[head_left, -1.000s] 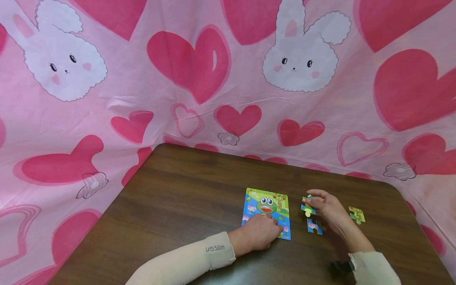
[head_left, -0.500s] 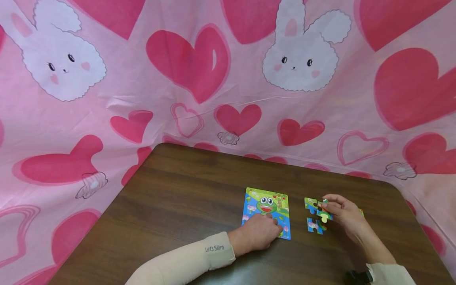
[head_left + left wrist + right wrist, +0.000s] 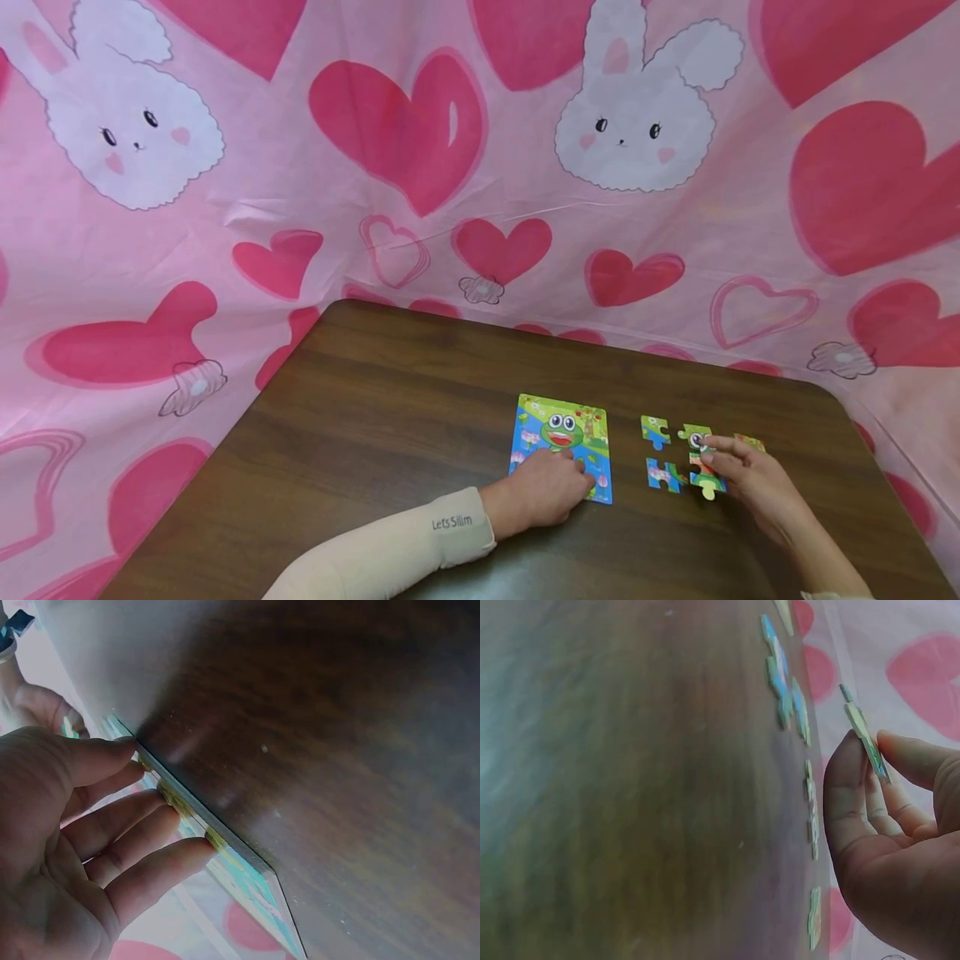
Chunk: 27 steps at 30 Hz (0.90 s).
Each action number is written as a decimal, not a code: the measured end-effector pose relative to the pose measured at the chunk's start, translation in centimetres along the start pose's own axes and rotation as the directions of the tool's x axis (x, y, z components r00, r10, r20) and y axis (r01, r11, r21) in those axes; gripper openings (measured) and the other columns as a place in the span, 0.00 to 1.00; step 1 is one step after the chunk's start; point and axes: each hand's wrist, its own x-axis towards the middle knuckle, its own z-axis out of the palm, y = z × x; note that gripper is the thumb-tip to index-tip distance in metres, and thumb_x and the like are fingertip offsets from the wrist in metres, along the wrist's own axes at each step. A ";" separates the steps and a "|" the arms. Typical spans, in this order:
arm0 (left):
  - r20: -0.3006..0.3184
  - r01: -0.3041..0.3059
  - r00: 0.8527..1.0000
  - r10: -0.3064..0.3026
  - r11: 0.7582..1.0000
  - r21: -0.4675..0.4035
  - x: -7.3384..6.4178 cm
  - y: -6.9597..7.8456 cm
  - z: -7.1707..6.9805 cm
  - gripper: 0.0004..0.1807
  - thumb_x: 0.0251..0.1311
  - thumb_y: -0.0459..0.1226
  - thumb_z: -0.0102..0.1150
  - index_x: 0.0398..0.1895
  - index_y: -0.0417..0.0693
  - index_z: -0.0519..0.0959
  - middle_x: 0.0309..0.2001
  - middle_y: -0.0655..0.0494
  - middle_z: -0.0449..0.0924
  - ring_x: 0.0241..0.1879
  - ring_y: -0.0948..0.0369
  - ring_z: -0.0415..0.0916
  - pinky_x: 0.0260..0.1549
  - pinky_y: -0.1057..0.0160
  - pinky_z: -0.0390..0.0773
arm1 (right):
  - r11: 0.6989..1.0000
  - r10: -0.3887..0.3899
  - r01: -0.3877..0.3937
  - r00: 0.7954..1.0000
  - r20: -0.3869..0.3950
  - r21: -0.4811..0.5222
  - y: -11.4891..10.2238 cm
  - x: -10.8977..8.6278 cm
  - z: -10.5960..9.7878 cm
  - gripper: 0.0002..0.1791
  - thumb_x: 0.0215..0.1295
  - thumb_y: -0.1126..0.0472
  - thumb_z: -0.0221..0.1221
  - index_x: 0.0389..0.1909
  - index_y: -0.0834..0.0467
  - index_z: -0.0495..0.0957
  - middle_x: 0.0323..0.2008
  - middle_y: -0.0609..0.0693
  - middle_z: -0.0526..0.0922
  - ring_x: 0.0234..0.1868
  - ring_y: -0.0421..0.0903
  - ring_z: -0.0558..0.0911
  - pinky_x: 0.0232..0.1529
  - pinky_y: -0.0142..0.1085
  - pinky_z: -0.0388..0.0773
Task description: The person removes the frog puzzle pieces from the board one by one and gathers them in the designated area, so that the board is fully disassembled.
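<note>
My left hand (image 3: 536, 493) rests on the lower part of a frog picture board (image 3: 529, 407), hiding some of it. In the left wrist view its fingertips touch the face of the board (image 3: 251, 889), with the thumb at the edge. Between thumb and fingers, my right hand (image 3: 757, 483) pinches a jigsaw piece (image 3: 705, 482) with a yellow knob. The right wrist view shows this held piece (image 3: 866, 742) edge-on, raised off the table. Just beyond it lies a loose jigsaw piece (image 3: 694, 433) bearing a frog's eye, partly behind the fingers.
A green-and-blue jigsaw piece (image 3: 655, 431) and a pink-flowered one (image 3: 662, 476) lie between the board and my right hand. Another piece (image 3: 750, 442) shows partly behind that hand. The brown wooden table (image 3: 420, 392) meets a pink heart-and-rabbit cloth (image 3: 412, 133) at the back.
My right hand has moved right and toward me with the jigsaw piece, uncovering the green-and-blue piece and part of the eye piece. The left hand has stayed on the board.
</note>
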 end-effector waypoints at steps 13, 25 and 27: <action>0.010 0.000 1.000 0.000 1.000 -0.009 0.1 0.2 -0.1 0.10 0.65 0.45 0.63 0.48 0.66 0.85 0.43 0.69 0.86 0.41 0.68 0.80 0.32 0.67 0.80 | 0.999 0.044 -0.042 0.998 0.046 -0.026 1.4 -0.9 -0.5 0.27 0.77 0.47 0.54 0.65 0.63 0.71 0.52 0.36 0.78 0.46 0.24 0.77 0.47 0.33 0.80; -0.006 0.005 1.000 -0.005 1.000 -0.018 0.0 0.1 0.1 0.08 0.65 0.44 0.63 0.45 0.65 0.85 0.43 0.68 0.86 0.40 0.67 0.80 0.30 0.66 0.80 | 0.979 0.035 -0.043 0.999 -0.042 -0.197 1.1 -0.7 -0.7 0.32 0.76 0.45 0.54 0.66 0.66 0.70 0.52 0.54 0.86 0.40 0.28 0.80 0.41 0.35 0.81; -0.010 0.005 1.000 -0.005 1.000 -0.019 -0.1 0.1 0.1 0.07 0.65 0.44 0.63 0.45 0.65 0.84 0.43 0.68 0.86 0.40 0.67 0.80 0.30 0.66 0.80 | 0.970 0.022 -0.036 0.998 -0.060 -0.241 1.1 -0.7 -0.7 0.30 0.77 0.45 0.54 0.65 0.66 0.71 0.51 0.56 0.86 0.38 0.28 0.81 0.39 0.34 0.81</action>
